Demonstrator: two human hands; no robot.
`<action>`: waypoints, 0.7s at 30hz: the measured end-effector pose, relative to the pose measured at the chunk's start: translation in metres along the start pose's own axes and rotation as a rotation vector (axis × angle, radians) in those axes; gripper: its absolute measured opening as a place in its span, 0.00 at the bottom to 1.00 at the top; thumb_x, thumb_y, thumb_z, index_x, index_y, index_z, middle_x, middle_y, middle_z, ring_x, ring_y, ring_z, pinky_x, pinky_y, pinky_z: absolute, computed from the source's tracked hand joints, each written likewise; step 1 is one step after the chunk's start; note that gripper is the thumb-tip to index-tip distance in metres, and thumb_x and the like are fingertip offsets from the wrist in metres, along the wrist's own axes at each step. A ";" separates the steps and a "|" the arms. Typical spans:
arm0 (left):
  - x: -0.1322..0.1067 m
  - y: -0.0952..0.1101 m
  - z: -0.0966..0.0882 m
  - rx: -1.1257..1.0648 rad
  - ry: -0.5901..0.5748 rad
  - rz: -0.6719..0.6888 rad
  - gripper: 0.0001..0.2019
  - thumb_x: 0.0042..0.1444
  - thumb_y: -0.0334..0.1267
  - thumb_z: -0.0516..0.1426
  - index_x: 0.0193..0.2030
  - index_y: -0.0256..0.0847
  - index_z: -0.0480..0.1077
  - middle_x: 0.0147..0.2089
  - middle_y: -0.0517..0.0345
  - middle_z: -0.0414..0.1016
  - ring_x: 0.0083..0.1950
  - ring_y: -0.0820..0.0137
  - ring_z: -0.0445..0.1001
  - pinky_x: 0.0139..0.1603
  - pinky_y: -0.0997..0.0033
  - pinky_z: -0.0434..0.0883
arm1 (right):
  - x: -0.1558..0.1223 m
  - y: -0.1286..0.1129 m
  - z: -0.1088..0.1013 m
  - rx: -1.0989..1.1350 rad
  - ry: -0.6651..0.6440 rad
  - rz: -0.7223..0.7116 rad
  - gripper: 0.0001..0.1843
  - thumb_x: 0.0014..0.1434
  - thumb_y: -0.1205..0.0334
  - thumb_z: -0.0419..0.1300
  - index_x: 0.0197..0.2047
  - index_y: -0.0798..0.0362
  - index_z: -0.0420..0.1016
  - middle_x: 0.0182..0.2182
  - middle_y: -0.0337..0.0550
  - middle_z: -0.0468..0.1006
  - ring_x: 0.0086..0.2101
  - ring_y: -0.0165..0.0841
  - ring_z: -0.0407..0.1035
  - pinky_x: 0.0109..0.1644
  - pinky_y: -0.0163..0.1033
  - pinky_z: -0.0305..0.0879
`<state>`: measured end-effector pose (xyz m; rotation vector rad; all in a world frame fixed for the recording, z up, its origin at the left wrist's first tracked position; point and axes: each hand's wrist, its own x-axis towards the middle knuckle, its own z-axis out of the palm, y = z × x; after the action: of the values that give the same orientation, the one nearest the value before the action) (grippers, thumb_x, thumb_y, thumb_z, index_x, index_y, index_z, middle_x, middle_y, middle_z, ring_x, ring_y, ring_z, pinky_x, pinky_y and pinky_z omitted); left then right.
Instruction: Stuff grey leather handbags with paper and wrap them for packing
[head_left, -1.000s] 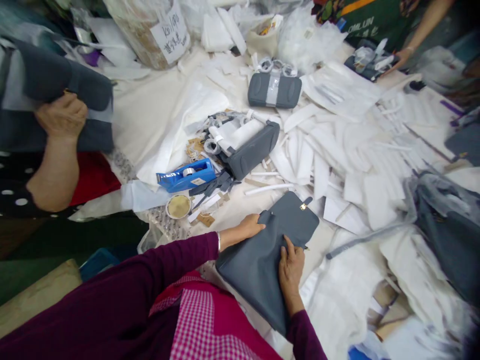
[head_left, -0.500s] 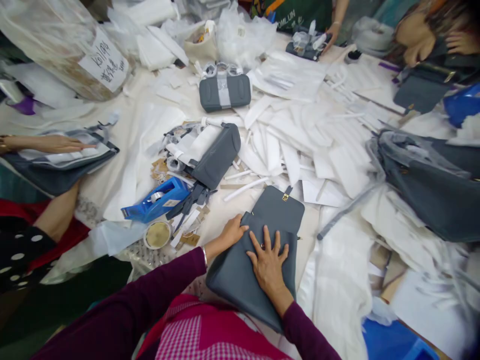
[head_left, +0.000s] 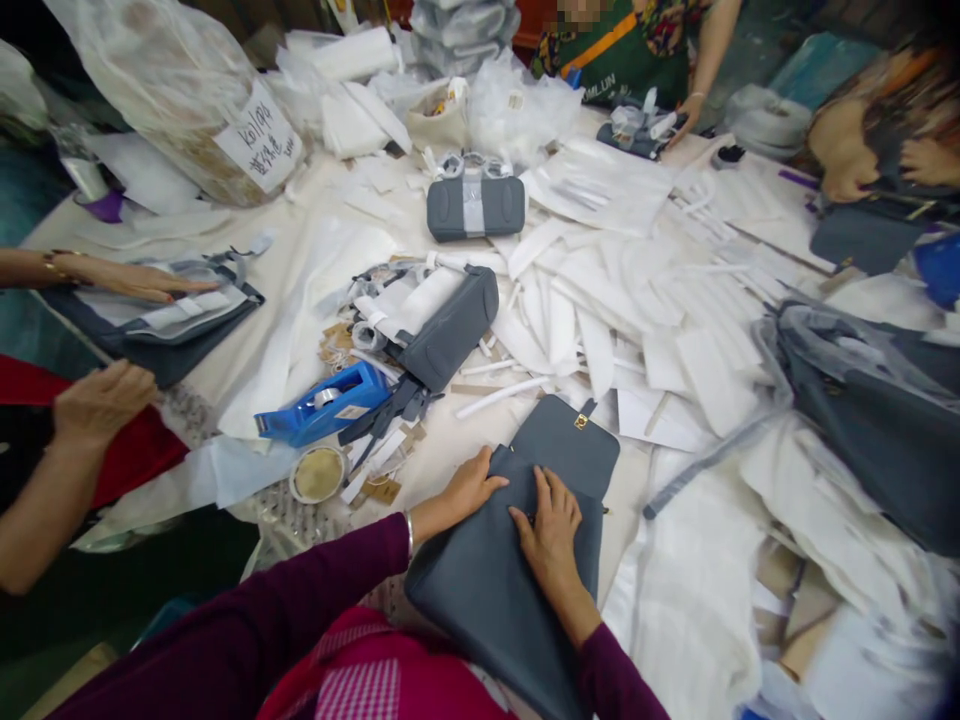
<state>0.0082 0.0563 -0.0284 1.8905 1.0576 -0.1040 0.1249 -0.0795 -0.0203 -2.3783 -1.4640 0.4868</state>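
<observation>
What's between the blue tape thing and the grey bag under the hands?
In the head view, dark grey straps and a few tan tags lie between the blue tape dispenser and the grey bag.

grey bag (head_left: 517, 560) | blue tape dispenser (head_left: 322, 405) | maroon sleeve (head_left: 285, 620) | pink-checked apron (head_left: 360, 690)

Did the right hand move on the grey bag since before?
Yes. The right hand slid leftward from the right edge of the grey bag to its middle, below the gold clasp.
</observation>
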 end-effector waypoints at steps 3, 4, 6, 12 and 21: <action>-0.004 -0.002 0.002 -0.024 0.020 0.020 0.22 0.58 0.43 0.56 0.55 0.34 0.58 0.51 0.39 0.72 0.53 0.55 0.72 0.53 0.58 0.70 | 0.031 0.011 -0.004 0.194 -0.036 -0.074 0.33 0.60 0.56 0.54 0.66 0.56 0.54 0.59 0.54 0.64 0.56 0.44 0.56 0.59 0.52 0.55; -0.006 -0.003 0.002 -0.028 0.029 0.027 0.22 0.58 0.43 0.56 0.55 0.35 0.57 0.51 0.40 0.72 0.53 0.55 0.72 0.53 0.57 0.70 | 0.040 0.011 -0.005 0.220 -0.059 -0.060 0.31 0.59 0.58 0.54 0.65 0.56 0.57 0.56 0.53 0.66 0.54 0.44 0.58 0.57 0.52 0.56; -0.008 -0.003 0.003 -0.032 0.048 0.037 0.21 0.59 0.44 0.55 0.55 0.37 0.56 0.51 0.42 0.72 0.54 0.56 0.72 0.54 0.57 0.70 | 0.055 0.007 -0.006 0.227 -0.104 0.011 0.29 0.57 0.61 0.55 0.62 0.55 0.61 0.52 0.50 0.70 0.50 0.44 0.61 0.54 0.52 0.56; -0.005 0.002 0.003 -0.045 0.024 -0.002 0.17 0.60 0.43 0.54 0.50 0.37 0.56 0.48 0.44 0.72 0.49 0.58 0.74 0.49 0.60 0.71 | 0.070 -0.006 -0.006 0.222 -0.173 0.134 0.28 0.53 0.65 0.57 0.58 0.55 0.66 0.47 0.49 0.74 0.48 0.46 0.61 0.50 0.51 0.53; 0.003 -0.001 0.007 -0.029 0.036 -0.028 0.09 0.64 0.42 0.50 0.44 0.39 0.55 0.38 0.51 0.71 0.40 0.63 0.73 0.41 0.66 0.69 | 0.070 -0.002 -0.006 0.446 -0.189 0.115 0.28 0.52 0.67 0.54 0.58 0.48 0.66 0.49 0.42 0.76 0.49 0.43 0.63 0.54 0.53 0.49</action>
<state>0.0116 0.0527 -0.0347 1.8578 1.1049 -0.0705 0.1559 -0.0161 -0.0233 -2.1067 -1.1413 0.9776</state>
